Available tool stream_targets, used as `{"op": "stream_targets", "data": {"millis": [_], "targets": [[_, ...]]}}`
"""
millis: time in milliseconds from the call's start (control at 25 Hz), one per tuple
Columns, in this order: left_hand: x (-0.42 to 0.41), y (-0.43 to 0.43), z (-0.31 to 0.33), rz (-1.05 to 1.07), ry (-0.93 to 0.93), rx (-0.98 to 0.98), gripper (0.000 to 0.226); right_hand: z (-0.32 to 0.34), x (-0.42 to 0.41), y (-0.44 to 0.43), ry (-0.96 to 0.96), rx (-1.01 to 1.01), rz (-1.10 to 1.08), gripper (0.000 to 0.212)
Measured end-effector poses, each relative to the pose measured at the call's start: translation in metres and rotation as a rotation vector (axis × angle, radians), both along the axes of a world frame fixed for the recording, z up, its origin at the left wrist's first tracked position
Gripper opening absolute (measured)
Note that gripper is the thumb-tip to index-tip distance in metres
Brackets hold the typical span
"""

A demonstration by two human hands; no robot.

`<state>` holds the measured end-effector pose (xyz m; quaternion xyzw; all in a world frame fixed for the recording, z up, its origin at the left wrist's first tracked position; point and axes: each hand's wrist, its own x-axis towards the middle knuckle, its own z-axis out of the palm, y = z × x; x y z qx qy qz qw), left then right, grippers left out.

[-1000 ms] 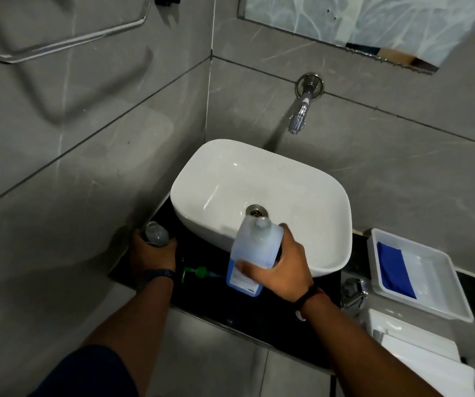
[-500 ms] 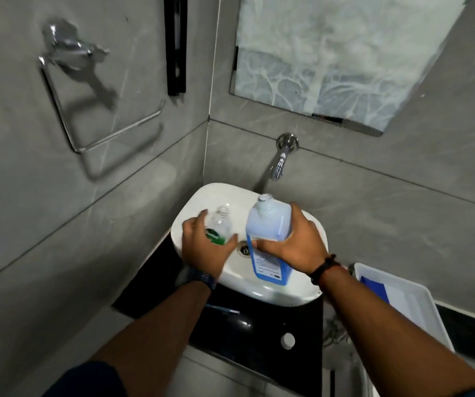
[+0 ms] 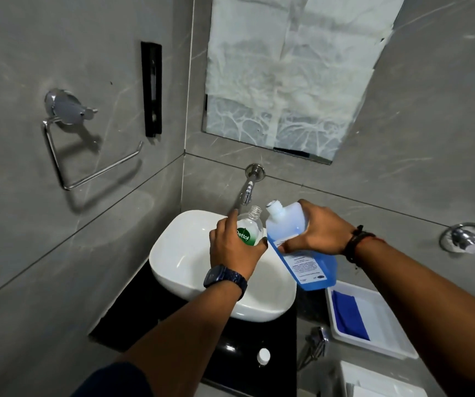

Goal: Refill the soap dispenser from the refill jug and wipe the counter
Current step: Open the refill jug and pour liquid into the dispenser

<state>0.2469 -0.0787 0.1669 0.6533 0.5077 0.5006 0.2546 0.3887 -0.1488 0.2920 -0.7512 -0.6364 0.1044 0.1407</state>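
My left hand (image 3: 234, 247) grips a small clear soap dispenser bottle (image 3: 250, 227) with a green label; its neck is open, with no pump on it. My right hand (image 3: 320, 232) holds the refill jug (image 3: 296, 245), a translucent bottle of blue liquid. The jug is tilted left, and its open white spout sits just right of the dispenser's neck. Both are held above the white basin (image 3: 190, 262). I see no liquid flowing. A white cap (image 3: 264, 355) lies on the black counter (image 3: 133, 316) in front of the basin.
A wall tap (image 3: 249, 187) juts out just behind the bottles. A white tray (image 3: 385, 339) with a blue cloth (image 3: 349, 315) sits on the counter at the right. A chrome towel ring (image 3: 87, 156) hangs on the left wall, and a covered mirror (image 3: 290, 73) is above.
Both hands rose from counter level to above the basin. The jug went from upright to tilted left, bringing its spout close to the dispenser's neck. The view tipped upward.
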Motion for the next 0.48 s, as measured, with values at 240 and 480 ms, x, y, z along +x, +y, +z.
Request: {"op": "stream_targets", "data": {"millis": [240,480], "targets": [[0.007,-0.007,0.006,-0.049,0.018,0.006,0.078,0.017,0.004,-0.004,-0.130,-0.103,0.015,0.066],[0.005,-0.010,0.008,-0.095,0.026,-0.021,0.078,0.028,0.006,-0.005,-0.207,-0.193,0.031,0.068]]}}
